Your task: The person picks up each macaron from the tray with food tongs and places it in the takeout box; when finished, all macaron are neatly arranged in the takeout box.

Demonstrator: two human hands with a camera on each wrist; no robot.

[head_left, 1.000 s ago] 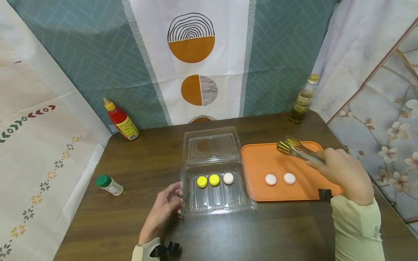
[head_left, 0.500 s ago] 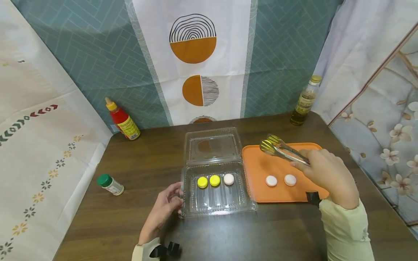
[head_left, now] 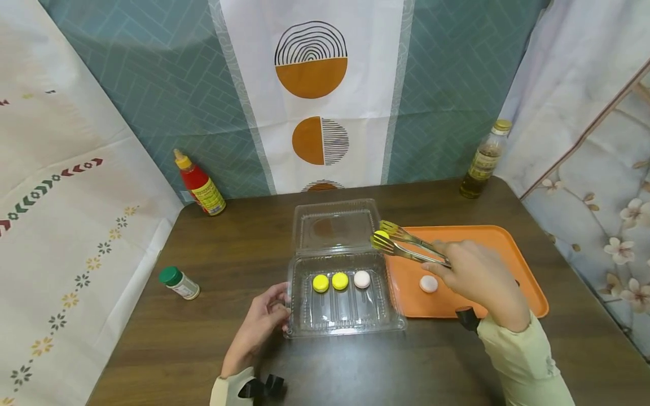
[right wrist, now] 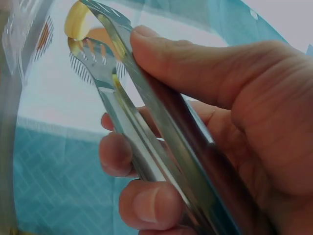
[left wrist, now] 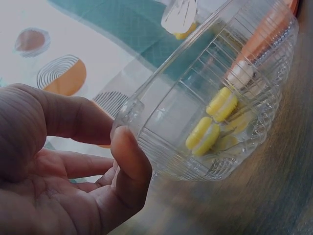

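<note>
My left hand (head_left: 259, 321) pinches the left edge of a clear plastic clamshell container (head_left: 350, 317) between thumb and fingers. In its base sit two yellow macarons (head_left: 340, 281) and one white macaron (head_left: 362, 279) in a row; its lid (head_left: 335, 228) lies back, away from me. My right hand (head_left: 479, 276) grips metal tongs (head_left: 408, 254), whose slotted tips hold another yellow macaron (right wrist: 77, 20) above the tray's left edge, beside the container. One white macaron (head_left: 428, 283) shows on the orange tray (head_left: 482, 234) below the tongs; part of the tray is hidden by my right hand.
A red sauce bottle (head_left: 203, 189) with a yellow cap stands at the back left. Nearer me lies a green-capped shaker (head_left: 180, 283). An oil bottle (head_left: 482, 163) stands at the back right. Cloth curtains border the dark wooden table (head_left: 244, 248).
My right hand has carried the tongs and yellow macaron left across the tray to the container's side, now covering the second white macaron. My left hand stays at the container's edge.
</note>
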